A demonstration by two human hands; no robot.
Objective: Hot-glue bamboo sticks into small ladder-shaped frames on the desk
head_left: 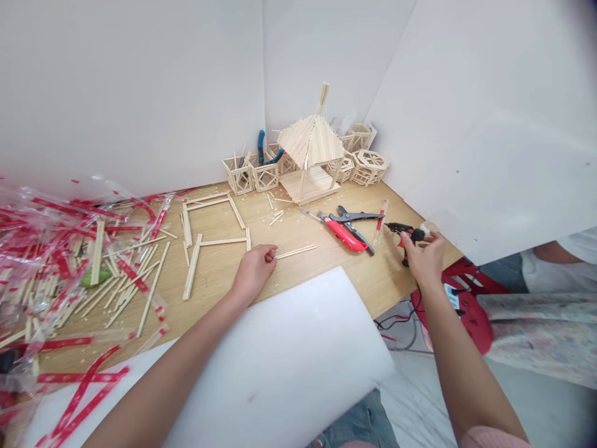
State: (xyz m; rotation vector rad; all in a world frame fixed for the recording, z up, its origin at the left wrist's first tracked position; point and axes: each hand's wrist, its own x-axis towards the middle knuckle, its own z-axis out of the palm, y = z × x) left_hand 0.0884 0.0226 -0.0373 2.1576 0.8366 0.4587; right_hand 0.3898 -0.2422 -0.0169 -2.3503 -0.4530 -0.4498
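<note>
My left hand (254,269) rests on the table with its fingers curled at the near end of a short pair of wooden chopstick pieces (297,251). At the table's right edge, my right hand (426,256) is wrapped around a black glue gun (405,234), its nozzle pointing left. Left of my left hand lie a flat chopstick frame with a crossbar (192,270) and a second open-sided frame (208,203) behind it. A red utility knife (346,235) and dark-handled cutters (357,218) lie crossed between my hands.
A chopstick pavilion (311,146) stands at the back, with lattice boxes (265,178) beside it, one holding blue-handled pliers (262,149). Loose chopsticks (124,286) and red-printed wrappers (60,214) crowd the left. White foam sheet (298,348) covers the front. Another person sits right, beyond a red stool (476,326).
</note>
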